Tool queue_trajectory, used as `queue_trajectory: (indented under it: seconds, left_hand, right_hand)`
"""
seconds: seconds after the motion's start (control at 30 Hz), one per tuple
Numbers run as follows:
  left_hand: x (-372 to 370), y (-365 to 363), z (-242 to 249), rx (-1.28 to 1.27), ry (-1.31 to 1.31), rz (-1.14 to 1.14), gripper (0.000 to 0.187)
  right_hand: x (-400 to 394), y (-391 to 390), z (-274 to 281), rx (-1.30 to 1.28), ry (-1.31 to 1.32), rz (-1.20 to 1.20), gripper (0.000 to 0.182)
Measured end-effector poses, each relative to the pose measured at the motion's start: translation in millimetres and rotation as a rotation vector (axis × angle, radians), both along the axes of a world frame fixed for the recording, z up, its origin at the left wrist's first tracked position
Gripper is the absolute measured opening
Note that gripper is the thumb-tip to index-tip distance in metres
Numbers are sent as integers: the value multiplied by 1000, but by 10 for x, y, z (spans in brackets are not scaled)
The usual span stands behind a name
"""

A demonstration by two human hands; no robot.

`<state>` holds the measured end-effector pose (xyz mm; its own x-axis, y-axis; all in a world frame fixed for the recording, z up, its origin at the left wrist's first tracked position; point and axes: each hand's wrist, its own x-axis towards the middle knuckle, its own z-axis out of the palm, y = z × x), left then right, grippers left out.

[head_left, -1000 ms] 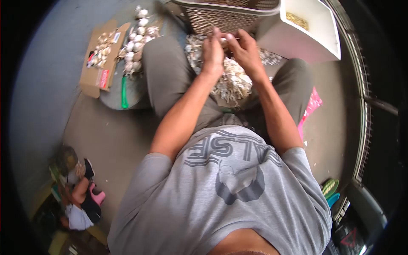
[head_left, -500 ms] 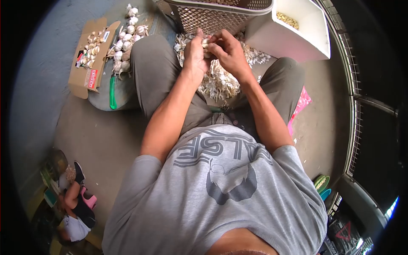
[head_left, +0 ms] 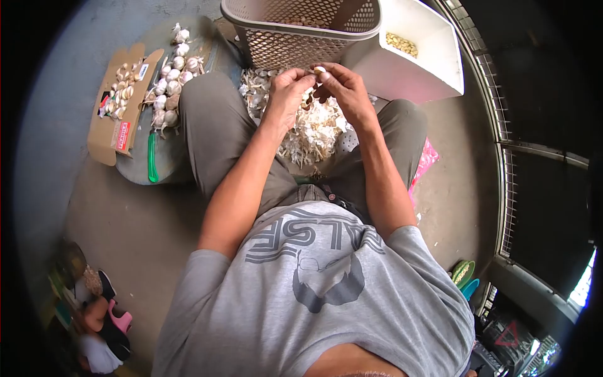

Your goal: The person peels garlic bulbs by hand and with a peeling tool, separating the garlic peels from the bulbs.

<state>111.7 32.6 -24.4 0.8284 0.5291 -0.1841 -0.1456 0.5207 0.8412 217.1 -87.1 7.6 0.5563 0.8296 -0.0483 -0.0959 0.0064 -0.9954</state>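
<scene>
Garlic clove (head_left: 320, 70): pale, small, pinched in right-hand fingers (head_left: 339, 71), above heap of papery skins (head_left: 314, 131).

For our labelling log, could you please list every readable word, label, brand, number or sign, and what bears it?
"FRAGILE": red label on the cardboard box.
"ALS", upside down: grey shirt; remaining lettering unclear.
White sticker on the box: too small to read.
Red triangle, lower right: no readable text.

A smooth brownish-grey floor (head_left: 141, 251) lies toward eight o'clock, a pale metal grille (head_left: 510, 176) at three, white daylight (head_left: 585, 280) near four.
</scene>
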Motion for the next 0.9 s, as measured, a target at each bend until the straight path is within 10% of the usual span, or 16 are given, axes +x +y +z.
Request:
queue_trajectory:
  seconds: [0.53,0.9]
  left_hand:
    - [-37,2,-74,-226,-34,4,12]
    - [18,-32,-120,219,65,-12,16]
  right_hand:
    - [-62,49,-47,-102,-406,-52,23]
    - [-72,78,-49,-78,-455,-267,15]
